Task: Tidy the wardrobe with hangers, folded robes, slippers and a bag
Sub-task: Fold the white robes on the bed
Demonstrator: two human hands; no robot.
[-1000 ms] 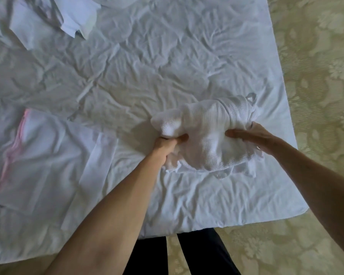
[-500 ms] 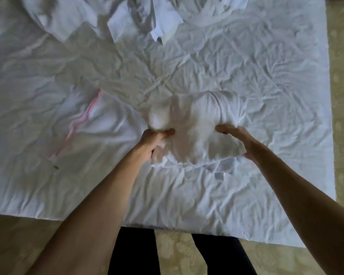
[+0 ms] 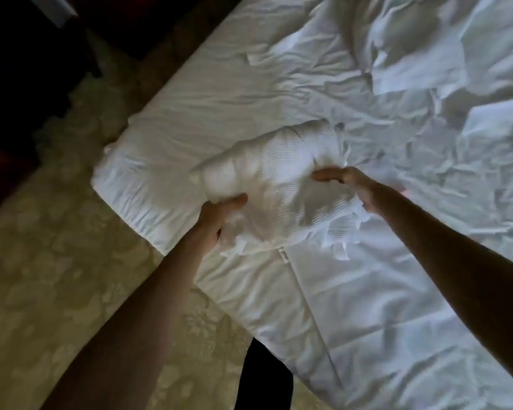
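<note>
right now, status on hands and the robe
Left hand and right hand both grip folded robe. Robe lifted over bed. Nothing blocking.

Two bare forearms, no sleeves in view, no watch, rings or bands seen on either wrist. Left hand (image 3: 216, 216) and right hand (image 3: 348, 182) ungloved. Dark, black-looking trousers (image 3: 264, 377) at bottom centre; blurry, fabric detail unclear.

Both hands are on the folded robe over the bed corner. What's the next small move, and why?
Probably carry the folded waffle-weave robe clear of the bed, keeping it level. The left hand and right hand grip opposite sides, so the bundle is supported, but loose edges hang below its near side and a tilt could undo the fold.
</note>
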